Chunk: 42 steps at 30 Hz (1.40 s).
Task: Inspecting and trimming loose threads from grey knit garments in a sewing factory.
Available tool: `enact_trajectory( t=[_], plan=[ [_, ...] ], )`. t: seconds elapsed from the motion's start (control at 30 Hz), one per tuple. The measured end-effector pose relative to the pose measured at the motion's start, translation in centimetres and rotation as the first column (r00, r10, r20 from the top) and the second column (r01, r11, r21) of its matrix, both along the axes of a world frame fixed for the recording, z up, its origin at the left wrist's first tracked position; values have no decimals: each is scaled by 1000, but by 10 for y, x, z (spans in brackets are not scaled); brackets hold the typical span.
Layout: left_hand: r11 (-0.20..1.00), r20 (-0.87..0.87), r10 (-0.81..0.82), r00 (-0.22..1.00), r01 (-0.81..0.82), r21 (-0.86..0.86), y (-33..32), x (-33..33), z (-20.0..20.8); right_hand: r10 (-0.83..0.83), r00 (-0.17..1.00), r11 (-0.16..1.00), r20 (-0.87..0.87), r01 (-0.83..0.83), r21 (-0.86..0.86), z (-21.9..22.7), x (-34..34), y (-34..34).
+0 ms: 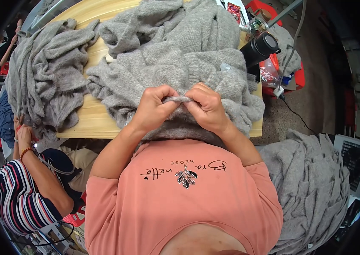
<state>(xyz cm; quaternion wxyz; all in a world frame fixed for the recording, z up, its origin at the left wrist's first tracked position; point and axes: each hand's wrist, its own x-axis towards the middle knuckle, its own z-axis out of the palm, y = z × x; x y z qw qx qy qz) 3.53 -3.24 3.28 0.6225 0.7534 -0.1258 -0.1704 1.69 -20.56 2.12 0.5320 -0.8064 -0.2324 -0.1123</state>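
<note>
A grey knitted garment (154, 63) lies bunched over the table in front of me, its near part hanging down against my body. My left hand (158, 106) pinches a narrow knitted edge of it between thumb and fingers. Close beside it, my right hand (205, 106) grips the same edge, with a short strip of knit stretched between the two thumbs. The fingertips are partly hidden behind the folds. A small clear plastic piece (226, 67) rests on the knit beyond my right hand.
More grey knitwear (48, 72) is heaped at the table's left, and another pile (307, 191) stands at my right. A black thermos (261, 47) is by the right edge of the wooden table (88, 121). Beyond are a red crate (301, 78) and a cable. A co-worker in stripes (25, 195) sits at left.
</note>
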Motion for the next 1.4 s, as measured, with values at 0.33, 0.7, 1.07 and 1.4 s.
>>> enact_trajectory(
  t=[0.33,0.7,1.07,1.4],
  plan=[
    [946,-377,10,926,-130,-295,8,8,-2,-174,848,955,501,269,-123,9,-10,-14],
    [826,-467,38,883,-291,-483,8,17,10,-405,785,769,469,570,-289,-43,-29,-32],
    [743,-430,11,903,-295,-601,27,17,14,23,919,888,-394,162,430,-49,-7,-38],
    [608,-493,135,859,-465,-643,44,27,10,29,993,981,118,-6,-195,-20,-20,-45]
  ],
)
